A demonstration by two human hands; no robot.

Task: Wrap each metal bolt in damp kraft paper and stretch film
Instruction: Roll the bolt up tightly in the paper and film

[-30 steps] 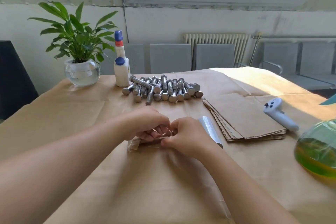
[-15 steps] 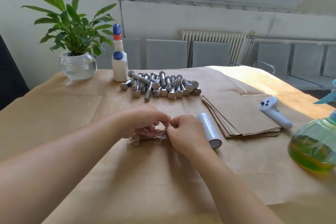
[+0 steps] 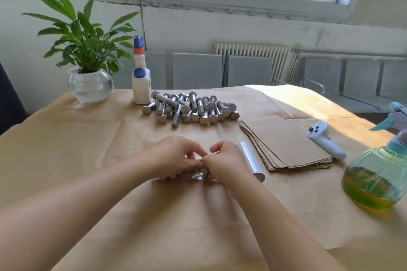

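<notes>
1. Bolts [image 3: 191, 109]: bare hex-head steel pieces heaped in a loose pile at the table's far middle.
2. Kraft sheets [image 3: 286, 142]: flat brown stack, right of the pile.
3. Film roll [image 3: 250, 159]: shiny cylinder lying just left of the stack.
4. Wrapped bolt [image 3: 195, 175]: glossy film-covered bundle lying on the table, partly hidden by fingers.

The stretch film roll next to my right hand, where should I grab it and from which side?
Grip the stretch film roll round its middle, from above. It lies flat, its long sides exposed, with the right hand on one side and the kraft paper stack on the other.
</notes>
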